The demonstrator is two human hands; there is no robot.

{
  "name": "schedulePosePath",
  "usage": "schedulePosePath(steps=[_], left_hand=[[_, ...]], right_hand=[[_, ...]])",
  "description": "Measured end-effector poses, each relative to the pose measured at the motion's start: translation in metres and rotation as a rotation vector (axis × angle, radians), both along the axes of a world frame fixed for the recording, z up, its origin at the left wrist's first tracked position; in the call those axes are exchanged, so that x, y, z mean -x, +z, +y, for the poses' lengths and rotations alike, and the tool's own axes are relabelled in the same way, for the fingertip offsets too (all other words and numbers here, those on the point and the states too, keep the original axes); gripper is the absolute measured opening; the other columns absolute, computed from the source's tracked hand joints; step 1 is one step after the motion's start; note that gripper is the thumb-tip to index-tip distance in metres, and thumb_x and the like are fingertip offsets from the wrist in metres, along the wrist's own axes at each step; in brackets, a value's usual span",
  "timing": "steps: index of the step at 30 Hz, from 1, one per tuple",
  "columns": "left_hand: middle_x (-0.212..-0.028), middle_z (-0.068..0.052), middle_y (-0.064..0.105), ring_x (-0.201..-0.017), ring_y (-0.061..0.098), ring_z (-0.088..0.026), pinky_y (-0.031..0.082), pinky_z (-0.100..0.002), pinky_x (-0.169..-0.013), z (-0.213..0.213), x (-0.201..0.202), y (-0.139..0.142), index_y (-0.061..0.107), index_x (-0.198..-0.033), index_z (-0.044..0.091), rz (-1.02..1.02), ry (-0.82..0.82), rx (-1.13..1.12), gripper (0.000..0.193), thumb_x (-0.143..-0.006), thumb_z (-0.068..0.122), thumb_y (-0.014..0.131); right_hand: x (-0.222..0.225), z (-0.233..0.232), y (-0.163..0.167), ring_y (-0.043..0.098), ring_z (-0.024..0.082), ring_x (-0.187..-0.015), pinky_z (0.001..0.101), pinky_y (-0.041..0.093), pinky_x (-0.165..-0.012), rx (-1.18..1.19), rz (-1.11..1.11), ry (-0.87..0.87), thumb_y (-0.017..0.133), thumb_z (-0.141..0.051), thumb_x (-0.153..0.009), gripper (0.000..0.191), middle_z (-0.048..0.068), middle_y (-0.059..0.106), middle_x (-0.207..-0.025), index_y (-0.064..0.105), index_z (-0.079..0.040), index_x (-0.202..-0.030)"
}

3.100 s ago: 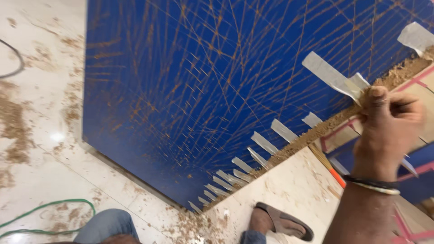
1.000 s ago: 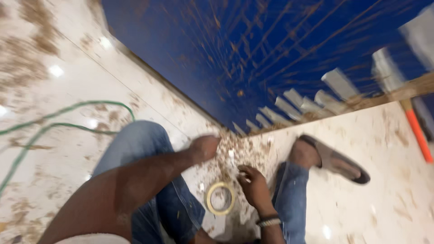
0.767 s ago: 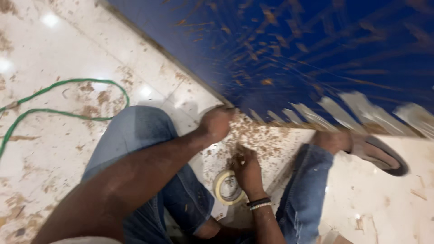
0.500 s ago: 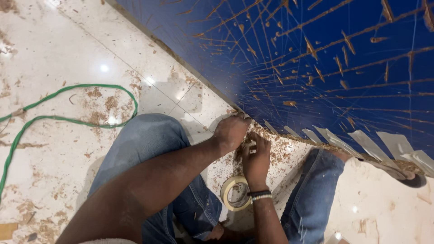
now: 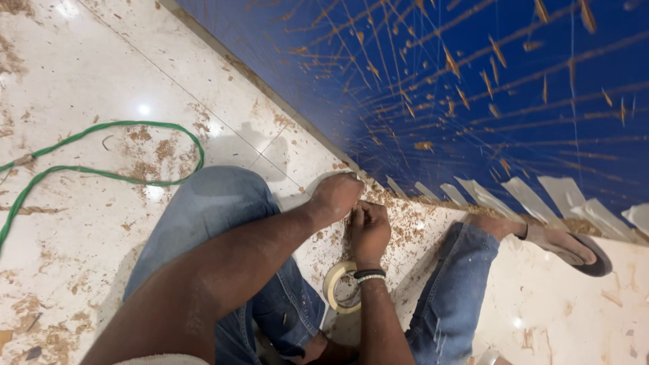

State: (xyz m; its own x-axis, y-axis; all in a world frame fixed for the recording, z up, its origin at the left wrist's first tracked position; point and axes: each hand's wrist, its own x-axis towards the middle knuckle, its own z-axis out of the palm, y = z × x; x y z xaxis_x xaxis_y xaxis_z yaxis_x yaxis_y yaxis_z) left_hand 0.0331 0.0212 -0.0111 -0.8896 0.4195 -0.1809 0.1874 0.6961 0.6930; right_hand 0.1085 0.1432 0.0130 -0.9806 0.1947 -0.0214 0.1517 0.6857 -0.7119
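Since the earlier frames, both hands have come together at the near edge of the blue board. The left hand is curled shut, fingers folded under; its contents cannot be determined. The right hand is closed in a pinch beside it, touching it; what it pinches is too small to tell. The tape roll, a pale ring, lies flat on the floor between the knees, just below the right wrist.
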Motion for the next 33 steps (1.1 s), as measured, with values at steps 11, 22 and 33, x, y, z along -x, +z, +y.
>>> schedulePosePath(steps=[11, 22, 33], left_hand=[[-0.099, -0.008, 0.074, -0.093, 0.074, -0.019, 0.059, -0.034, -0.088, -0.005, 0.001, 0.008, 0.069, -0.092, 0.007, -0.345, 0.207, -0.449, 0.005, -0.089, 0.009, 0.073], [-0.093, -0.010, 0.074, -0.089, 0.074, -0.023, 0.059, -0.036, -0.085, -0.005, 0.000, 0.002, 0.072, -0.087, 0.005, -0.207, 0.274, -0.471, 0.006, -0.082, 0.004, 0.075], [-0.093, -0.011, 0.076, -0.089, 0.074, -0.022, 0.059, -0.034, -0.083, -0.010, 0.007, -0.001, 0.071, -0.094, 0.004, -0.247, 0.311, -0.459, 0.010, -0.085, 0.007, 0.074]], right_hand=[[0.009, 0.039, -0.009, 0.069, 0.019, -0.093, 0.0280, 0.062, -0.081, 1.235, -0.061, -0.552, 0.055, -0.008, -0.107, 0.011, 0.012, 0.068, -0.105, 0.056, -0.001, -0.115], [0.035, 0.028, -0.022, 0.065, 0.021, -0.091, 0.0291, 0.062, -0.081, 1.930, -0.011, -0.844, 0.053, -0.002, -0.109, 0.018, 0.017, 0.065, -0.102, 0.052, 0.009, -0.123], [0.025, 0.005, 0.001, 0.060, 0.033, -0.110, 0.0446, 0.053, -0.100, 2.134, 0.043, -0.638, 0.053, 0.011, -0.089, 0.034, 0.025, 0.060, -0.114, 0.045, 0.005, -0.121]])
